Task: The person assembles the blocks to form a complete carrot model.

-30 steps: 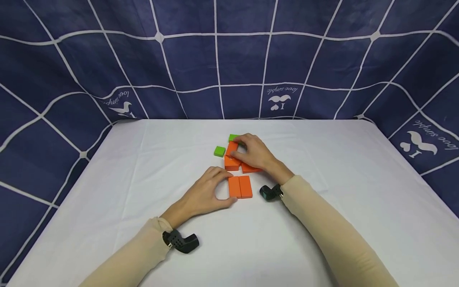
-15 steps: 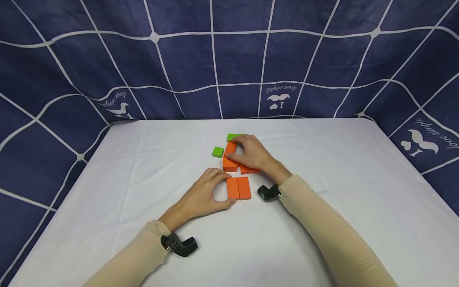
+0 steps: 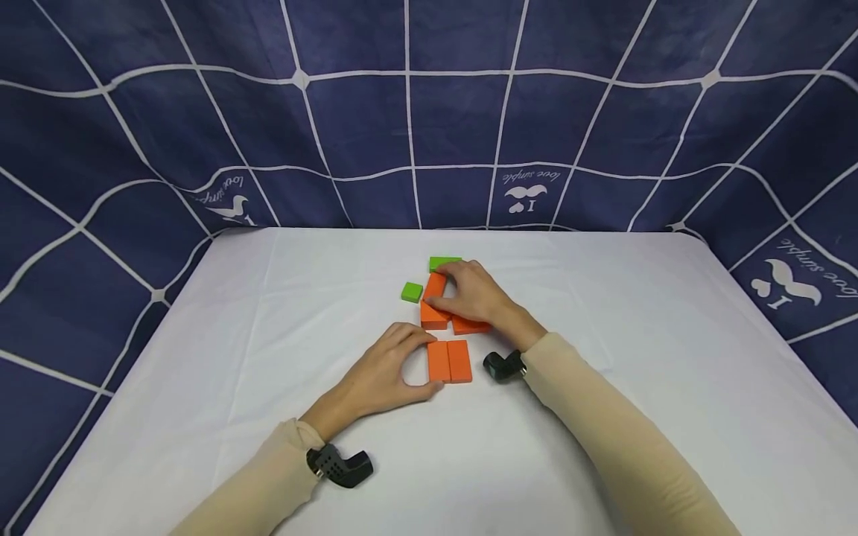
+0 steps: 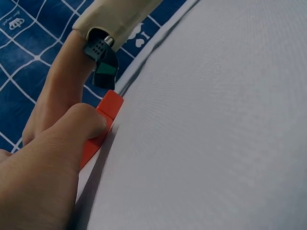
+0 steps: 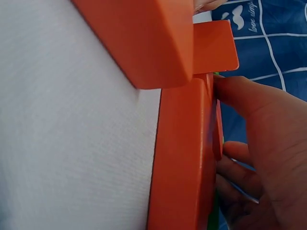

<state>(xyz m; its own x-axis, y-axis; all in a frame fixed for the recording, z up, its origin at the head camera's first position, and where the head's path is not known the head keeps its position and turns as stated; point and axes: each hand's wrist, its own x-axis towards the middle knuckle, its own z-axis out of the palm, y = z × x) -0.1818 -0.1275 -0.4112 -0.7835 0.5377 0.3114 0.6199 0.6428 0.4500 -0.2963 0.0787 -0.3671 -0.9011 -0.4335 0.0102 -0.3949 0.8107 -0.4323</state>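
My left hand (image 3: 378, 376) spans a flat orange block (image 3: 439, 362), fingertips at its far end and thumb at its near end. A second orange block (image 3: 459, 362) lies flush along its right side. The left wrist view shows the thumb against the orange end (image 4: 111, 104). Farther back, my right hand (image 3: 474, 292) pinches an orange block (image 3: 436, 284) lengthwise between thumb and fingers. This block overlaps another orange block (image 3: 434, 320) at its near end. Beneath my right palm, one more orange block (image 3: 471, 326) is partly hidden.
A small green block (image 3: 412, 292) lies just left of the rear orange blocks. A longer green block (image 3: 442, 263) sits behind them, partly covered by my right fingers. White cloth (image 3: 268, 313) covers the table, and a navy checked curtain (image 3: 362, 134) hangs around it.
The head view has shifted slightly. My right thumb has slid a little left at the near end of its orange block. My left hand and its blocks stay put.
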